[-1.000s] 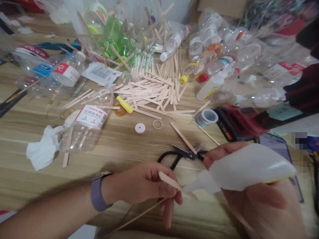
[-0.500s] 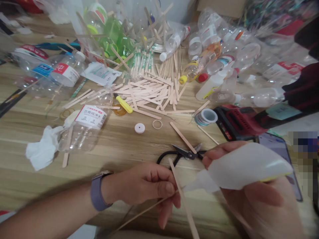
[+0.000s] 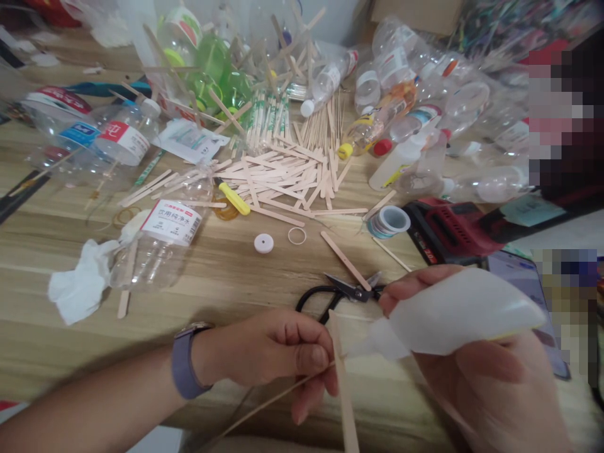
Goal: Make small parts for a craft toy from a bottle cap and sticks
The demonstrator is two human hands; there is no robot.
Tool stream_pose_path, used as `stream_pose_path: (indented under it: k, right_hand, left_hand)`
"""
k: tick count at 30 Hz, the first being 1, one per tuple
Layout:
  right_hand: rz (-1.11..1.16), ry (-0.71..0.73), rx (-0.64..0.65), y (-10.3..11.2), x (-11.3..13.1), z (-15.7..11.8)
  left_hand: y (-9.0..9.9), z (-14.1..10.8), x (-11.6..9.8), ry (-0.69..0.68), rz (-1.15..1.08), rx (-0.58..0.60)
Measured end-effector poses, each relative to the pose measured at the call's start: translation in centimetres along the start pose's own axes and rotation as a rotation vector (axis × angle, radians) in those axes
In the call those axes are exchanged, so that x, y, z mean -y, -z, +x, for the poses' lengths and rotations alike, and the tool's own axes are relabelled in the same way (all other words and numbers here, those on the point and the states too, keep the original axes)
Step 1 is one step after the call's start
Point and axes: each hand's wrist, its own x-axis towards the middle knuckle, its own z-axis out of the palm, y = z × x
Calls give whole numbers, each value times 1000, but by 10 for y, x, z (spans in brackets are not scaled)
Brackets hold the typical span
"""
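Between the thumb and fingers of my left hand (image 3: pixel 283 352) is a thin wooden skewer (image 3: pixel 271 402), its tip meeting a flat craft stick (image 3: pixel 345 396) that stands lengthwise just right of the fingers. My right hand (image 3: pixel 486 377) is wrapped round a white squeeze bottle (image 3: pixel 462 314), tilted so that its nozzle touches or nearly touches the craft stick near the skewer's tip. Black-handled scissors (image 3: pixel 352 289) lie behind my hands, with another craft stick (image 3: pixel 344 258) resting across their blades.
A heap of craft sticks (image 3: pixel 283 176) spreads across the middle of the table. Clear bottles (image 3: pixel 163 251) lie left and at the back right. Also about are a yellow-handled tool (image 3: pixel 234 198), a thread spool (image 3: pixel 389 221), a red-black battery tool (image 3: pixel 448 233) and a phone (image 3: pixel 523 289).
The craft stick by my left hand has turned, its lower end swinging left to stand more upright. My right hand and the squeeze bottle have shifted slightly left.
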Motion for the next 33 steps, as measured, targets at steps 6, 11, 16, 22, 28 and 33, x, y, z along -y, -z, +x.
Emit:
stream_pose_path:
  k: [6,11,16,22,28,33]
  right_hand:
    - [-8,-1,22,0,0,-1]
    - [4,-12,22,-1,0,0]
    - [-10,22,-15,-2,3,0]
    - [3,19,-35,-1,5,-3]
    - [42,11,-116,1,3,-5]
    - [73,-11,-139,2,3,-3]
  left_hand:
    - [0,0,0,14,-5,10]
    - [0,1,1,36,-53,1]
    - [0,2,2,36,-46,-53]
    - [-1,1,1,24,-103,-80]
    - [-1,2,0,-4,-120,-83]
    - [0,2,2,-36,-136,-89]
